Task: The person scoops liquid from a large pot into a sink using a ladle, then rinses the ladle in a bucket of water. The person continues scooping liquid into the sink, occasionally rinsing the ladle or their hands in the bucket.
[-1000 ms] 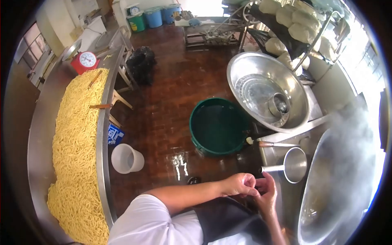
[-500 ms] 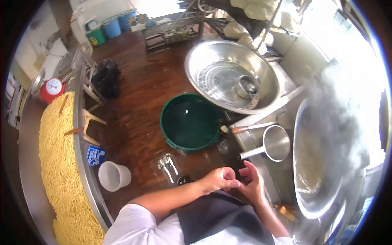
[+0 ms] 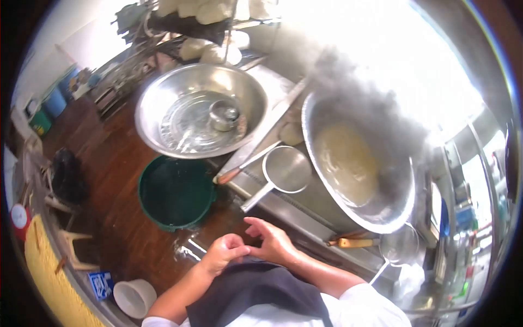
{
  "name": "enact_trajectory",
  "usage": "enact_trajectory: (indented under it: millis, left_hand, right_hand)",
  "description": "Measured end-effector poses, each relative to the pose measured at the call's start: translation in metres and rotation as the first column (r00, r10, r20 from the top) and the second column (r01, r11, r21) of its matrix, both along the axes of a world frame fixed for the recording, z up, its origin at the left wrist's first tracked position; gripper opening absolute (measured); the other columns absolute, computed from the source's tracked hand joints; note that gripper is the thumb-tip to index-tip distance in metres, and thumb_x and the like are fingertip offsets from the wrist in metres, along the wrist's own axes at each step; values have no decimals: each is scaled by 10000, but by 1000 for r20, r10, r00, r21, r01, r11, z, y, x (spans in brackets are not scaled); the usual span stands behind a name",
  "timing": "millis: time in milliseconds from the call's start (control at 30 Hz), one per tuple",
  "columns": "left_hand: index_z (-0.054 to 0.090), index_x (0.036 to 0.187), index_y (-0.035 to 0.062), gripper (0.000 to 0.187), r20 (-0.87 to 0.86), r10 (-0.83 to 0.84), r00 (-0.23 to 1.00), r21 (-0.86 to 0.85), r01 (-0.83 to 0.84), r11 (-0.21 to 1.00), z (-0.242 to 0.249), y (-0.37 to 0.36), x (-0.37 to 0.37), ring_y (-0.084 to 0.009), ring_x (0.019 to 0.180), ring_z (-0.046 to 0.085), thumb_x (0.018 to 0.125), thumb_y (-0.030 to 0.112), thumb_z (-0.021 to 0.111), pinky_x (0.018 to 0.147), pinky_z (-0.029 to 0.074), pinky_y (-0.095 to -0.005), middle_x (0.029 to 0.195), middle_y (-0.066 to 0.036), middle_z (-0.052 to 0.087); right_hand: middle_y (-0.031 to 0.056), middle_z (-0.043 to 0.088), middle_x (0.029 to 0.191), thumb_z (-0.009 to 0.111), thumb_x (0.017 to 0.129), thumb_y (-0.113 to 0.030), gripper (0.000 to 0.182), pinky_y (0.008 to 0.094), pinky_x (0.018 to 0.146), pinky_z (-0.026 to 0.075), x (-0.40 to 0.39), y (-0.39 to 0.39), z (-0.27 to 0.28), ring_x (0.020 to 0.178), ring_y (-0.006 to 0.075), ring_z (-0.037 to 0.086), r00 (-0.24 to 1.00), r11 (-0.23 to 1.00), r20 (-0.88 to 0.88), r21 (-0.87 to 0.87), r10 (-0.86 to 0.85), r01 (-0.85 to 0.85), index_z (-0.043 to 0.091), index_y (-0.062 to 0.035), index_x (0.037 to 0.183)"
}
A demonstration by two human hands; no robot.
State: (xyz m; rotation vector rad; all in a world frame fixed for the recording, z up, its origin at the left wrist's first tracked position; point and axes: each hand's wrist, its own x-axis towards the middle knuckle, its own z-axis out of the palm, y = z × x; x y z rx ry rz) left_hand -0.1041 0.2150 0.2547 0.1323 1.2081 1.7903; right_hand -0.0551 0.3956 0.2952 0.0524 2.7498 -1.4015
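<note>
My left hand (image 3: 222, 254) and my right hand (image 3: 271, 241) meet in front of the dark apron (image 3: 256, 291). The fingers of the left are curled in, and its thumb touches the right hand near the thumb; whatever may be inside the curl is hidden. On the right hand the fingers are stretched out and apart, holding nothing. Beyond them a metal strainer (image 3: 287, 169) with a long handle rests on the counter edge. A wooden-handled tool (image 3: 231, 174) lies beside it.
A large steaming pan (image 3: 348, 158) of cloudy liquid stands to the right. A wide metal basin (image 3: 152, 122) holds water and a small metal pot (image 3: 224, 115). Below it sits a green tub (image 3: 177, 196). Yellow noodles (image 3: 52, 278) cover the left table, near a white bucket (image 3: 133, 298).
My view has turned to the right, so the basin, tub and pan appear farther left. Both hands stay together at the apron, the right fingers still spread.
</note>
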Motion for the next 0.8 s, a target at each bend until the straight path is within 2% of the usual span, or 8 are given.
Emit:
enact_trajectory:
  millis: [33, 100, 200, 367, 433, 533, 667, 800]
  left_hand:
    - [503, 791, 97, 228, -4, -30, 1000, 10, 30, 1000, -8, 0, 0, -95, 562, 529, 795, 163, 722, 509, 426, -201, 678, -22, 567]
    - [513, 771, 93, 210, 59, 43, 997, 106, -49, 993, -25, 0, 1, -97, 588, 542, 789, 106, 722, 553, 451, -224, 680, -8, 557]
    - [493, 749, 104, 228, 125, 59, 990, 149, -77, 986, -35, 2, 3, -100, 586, 550, 789, 86, 717, 541, 453, -222, 684, -8, 560]
    - [532, 859, 81, 168, 135, 50, 990, 86, -62, 994, -25, 6, 2, -127, 602, 565, 812, 101, 691, 572, 485, -239, 716, -32, 581]
    - [552, 912, 71, 147, 218, -24, 976, 178, -16, 984, -32, 3, 1, -115, 615, 571, 830, 99, 671, 573, 494, -239, 733, -21, 587]
    - [551, 899, 73, 127, 270, -37, 962, 201, -19, 979, -31, 2, 2, -119, 617, 574, 843, 113, 658, 575, 495, -243, 727, -23, 583]
    - [549, 903, 71, 126, 231, -58, 971, 239, 1, 971, -48, -2, 3, -124, 615, 572, 848, 119, 652, 576, 494, -248, 726, -23, 576]
    - [538, 890, 75, 127, 237, -25, 971, 206, -25, 978, -33, 1, 4, -127, 615, 562, 850, 119, 650, 570, 486, -251, 744, -25, 569]
  right_hand:
    - [115, 638, 989, 771, 667, -270, 696, 353, 797, 518, 1, 1, -3, 918, 240, 635, 1000, 1000, -15, -1, 1, -1, 469, -111, 1274]
    - [117, 636, 988, 763, 680, -277, 690, 354, 797, 516, 2, 2, -4, 923, 245, 632, 1000, 1000, -21, 6, 5, -5, 463, -108, 1279]
    - [118, 634, 974, 739, 707, -276, 652, 354, 789, 517, 4, 3, -5, 914, 250, 632, 1000, 1000, -30, 25, 6, -5, 467, -98, 1272]
    - [118, 633, 965, 730, 715, -269, 637, 357, 782, 517, 6, 7, 1, 904, 256, 631, 999, 999, -30, 42, -16, 17, 469, -96, 1269]
    - [117, 633, 964, 729, 715, -269, 635, 358, 780, 517, 6, 6, 1, 901, 257, 631, 1000, 999, -17, 43, -17, 18, 469, -95, 1268]
    - [117, 633, 964, 727, 716, -270, 630, 358, 780, 517, 5, 3, -2, 899, 256, 631, 1000, 999, -27, 46, 3, -2, 471, -94, 1265]
    - [106, 638, 982, 732, 719, -273, 624, 355, 793, 517, 5, 3, -3, 916, 243, 632, 1000, 998, -2, 55, 12, -12, 475, -103, 1262]
    - [114, 636, 965, 726, 719, -264, 619, 356, 784, 518, 3, 3, -1, 901, 248, 633, 1000, 998, -8, 60, 24, -23, 473, -90, 1257]
